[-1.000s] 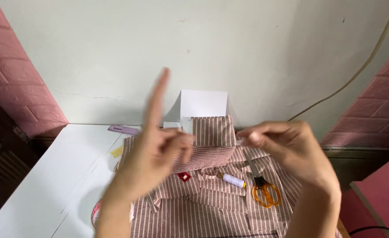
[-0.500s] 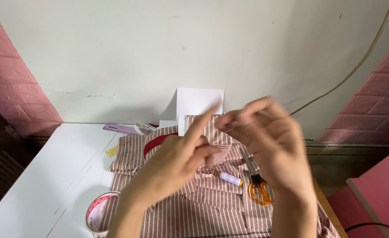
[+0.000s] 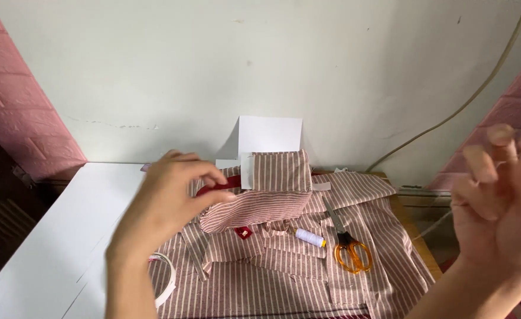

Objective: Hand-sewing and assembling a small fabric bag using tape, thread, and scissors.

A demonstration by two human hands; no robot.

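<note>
My left hand (image 3: 169, 204) is raised above a pile of red-and-white striped fabric (image 3: 284, 272), thumb and fingers pinched together. Anything between them is too small to see. Its fingertips line up with a folded striped piece (image 3: 260, 207) and a red strip (image 3: 213, 188) behind them. My right hand (image 3: 499, 207) is far off to the right and blurred, held well away from the cloth with its fingers curled and their tips close together. What it holds I cannot make out.
Scissors with orange handles (image 3: 350, 253) and a white thread spool (image 3: 309, 237) lie on the fabric. A white card (image 3: 270, 134) leans on the wall. A white ring (image 3: 165, 279) sits at the cloth's left edge on the white table (image 3: 54, 236). A cable (image 3: 449, 118) runs down the wall.
Both hands were together in front of the fabric. My right hand has swept far out to the right, and my left hand has dropped lower and to the left.
</note>
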